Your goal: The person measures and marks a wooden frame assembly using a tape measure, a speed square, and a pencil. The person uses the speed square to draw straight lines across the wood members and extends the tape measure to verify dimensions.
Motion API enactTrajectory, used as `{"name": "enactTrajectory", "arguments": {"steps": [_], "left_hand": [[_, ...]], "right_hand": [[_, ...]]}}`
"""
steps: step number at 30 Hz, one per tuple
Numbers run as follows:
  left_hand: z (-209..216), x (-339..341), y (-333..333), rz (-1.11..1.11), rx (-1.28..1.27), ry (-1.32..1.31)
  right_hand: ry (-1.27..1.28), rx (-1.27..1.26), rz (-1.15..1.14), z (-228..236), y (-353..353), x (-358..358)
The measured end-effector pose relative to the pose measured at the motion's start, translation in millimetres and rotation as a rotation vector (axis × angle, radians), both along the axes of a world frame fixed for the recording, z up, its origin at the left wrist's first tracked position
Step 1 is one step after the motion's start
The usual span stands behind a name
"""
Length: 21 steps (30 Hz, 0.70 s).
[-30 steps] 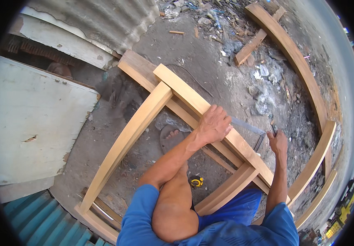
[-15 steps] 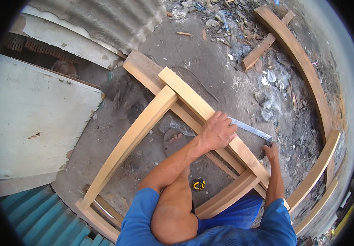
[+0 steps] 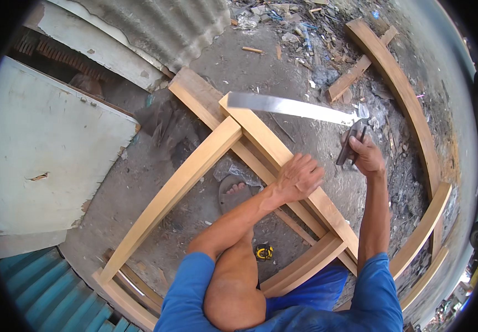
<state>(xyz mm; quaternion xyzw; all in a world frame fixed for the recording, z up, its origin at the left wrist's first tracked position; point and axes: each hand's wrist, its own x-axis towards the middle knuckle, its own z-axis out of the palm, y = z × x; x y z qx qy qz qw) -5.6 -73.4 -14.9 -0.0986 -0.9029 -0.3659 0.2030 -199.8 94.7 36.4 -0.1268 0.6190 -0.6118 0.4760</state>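
A pale squared wooden beam (image 3: 261, 131) runs diagonally across a joined wooden frame on the ground. My left hand (image 3: 300, 177) is closed over this beam near its middle, knuckles up. My right hand (image 3: 368, 155) is raised to the right of the beam, wrapped round the dark handle of what looks like a hand saw (image 3: 294, 108). Its long silvery blade points left, above the beam's upper end and apart from my left hand. Motion blurs the blade, and its teeth cannot be made out. A curved wooden piece (image 3: 167, 196) joins the beam at upper left.
A yellow and black tape measure (image 3: 264, 252) lies on the ground inside the frame, near my sandalled foot (image 3: 234, 191). Curved timbers (image 3: 408, 99) lie along the right. Rubbish (image 3: 291, 33) litters the back. White panels (image 3: 56, 160) and corrugated sheets (image 3: 156, 33) stand at left.
My right hand has lifted the saw up and away from the beam, swinging its blade across toward the upper left. My left hand stays on the beam.
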Motion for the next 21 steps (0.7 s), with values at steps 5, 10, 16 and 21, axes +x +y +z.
{"name": "enactTrajectory", "arguments": {"steps": [5, 10, 16, 21], "left_hand": [[-9, 13, 2, 0.079, -0.006, 0.038], [-6, 26, -4, 0.343, 0.02, 0.067], [10, 8, -42, 0.525, 0.026, -0.079], [-7, -9, -50, 0.584, 0.006, -0.15]], "right_hand": [[0.482, 0.399, 0.638, -29, -114, -14], [0.522, 0.371, 0.576, -42, -156, 14], [0.581, 0.209, 0.556, -50, -165, 26], [0.551, 0.261, 0.505, -54, -161, 28]]}}
